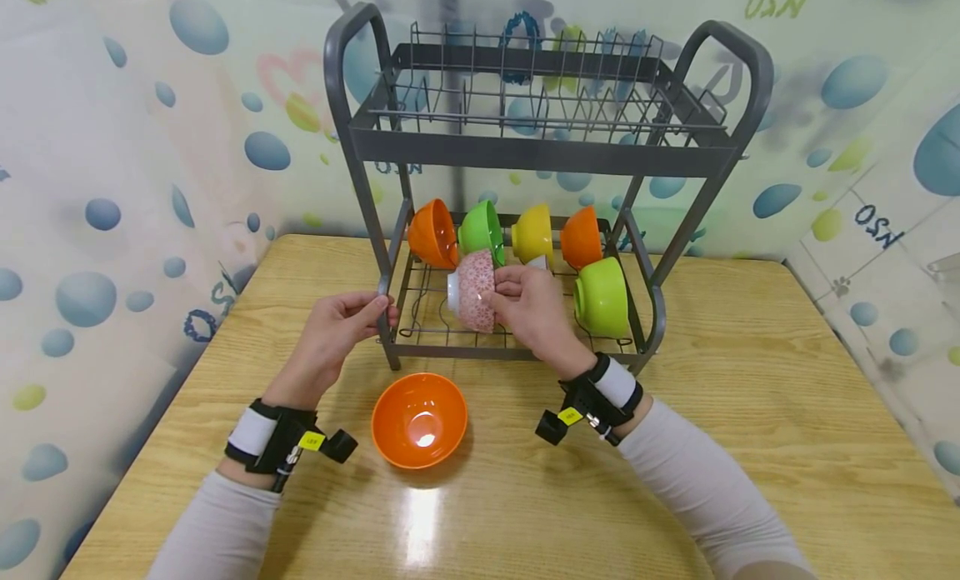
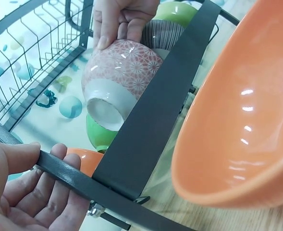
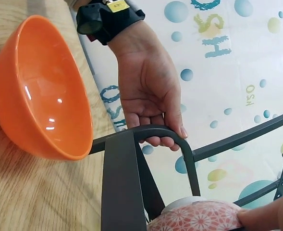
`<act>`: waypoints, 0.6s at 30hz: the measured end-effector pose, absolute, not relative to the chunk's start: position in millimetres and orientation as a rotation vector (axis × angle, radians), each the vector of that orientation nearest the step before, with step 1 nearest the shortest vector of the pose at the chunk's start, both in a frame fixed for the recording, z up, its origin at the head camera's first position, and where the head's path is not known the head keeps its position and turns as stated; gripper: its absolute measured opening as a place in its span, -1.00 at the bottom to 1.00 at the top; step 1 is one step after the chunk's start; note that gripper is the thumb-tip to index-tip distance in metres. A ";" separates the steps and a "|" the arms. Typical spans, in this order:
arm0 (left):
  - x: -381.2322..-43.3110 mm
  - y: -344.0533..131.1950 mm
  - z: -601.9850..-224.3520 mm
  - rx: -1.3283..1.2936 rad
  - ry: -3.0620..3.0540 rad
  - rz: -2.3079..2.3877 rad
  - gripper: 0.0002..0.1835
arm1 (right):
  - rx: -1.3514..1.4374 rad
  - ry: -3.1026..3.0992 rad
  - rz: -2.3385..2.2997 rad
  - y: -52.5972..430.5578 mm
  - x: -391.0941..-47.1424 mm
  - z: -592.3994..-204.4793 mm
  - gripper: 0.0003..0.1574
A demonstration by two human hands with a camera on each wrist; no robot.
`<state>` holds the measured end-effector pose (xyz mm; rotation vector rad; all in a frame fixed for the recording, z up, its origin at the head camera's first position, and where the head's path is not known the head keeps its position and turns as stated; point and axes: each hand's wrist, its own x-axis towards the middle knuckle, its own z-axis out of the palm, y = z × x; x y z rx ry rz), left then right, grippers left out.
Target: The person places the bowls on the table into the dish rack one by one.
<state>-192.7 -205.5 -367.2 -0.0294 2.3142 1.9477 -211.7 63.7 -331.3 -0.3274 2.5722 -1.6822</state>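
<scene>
My right hand (image 1: 536, 309) pinches the rim of a pink flower-patterned bowl (image 1: 476, 291), tipped on its side over the lower rack tier, its white foot facing left. My left hand (image 1: 341, 330) grips the dark metal frame of the dish rack (image 1: 382, 272) at its lower left corner, thumb on one side and fingers curled on the other in the left wrist view. Partly hidden behind my right hand is a grey striped bowl (image 2: 163, 36). A lime green bowl (image 1: 603, 298) stands on edge to the right of that hand.
Along the back of the lower tier stand an orange bowl (image 1: 432, 234), a green bowl (image 1: 481, 227), a yellow bowl (image 1: 533, 233) and another orange bowl (image 1: 582, 237). The wire upper tier (image 1: 540, 88) hangs above. In front, an orange bowl (image 1: 419, 421) sits upright on the wooden table (image 1: 750, 380).
</scene>
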 end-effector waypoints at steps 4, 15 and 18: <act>-192.4 -205.5 -367.4 -0.029 2.301 1.966 -0.48 | -0.357 2.663 -1.622 63.9 -212.7 -333.5 -0.66; -192.6 -205.3 -366.7 -0.034 2.322 1.945 -0.48 | -0.447 2.801 -1.559 61.5 -210.5 -338.1 -0.70; -192.7 -205.2 -367.0 -0.037 2.312 1.956 -0.48 | -0.460 2.830 -1.541 60.9 -210.1 -339.3 -0.72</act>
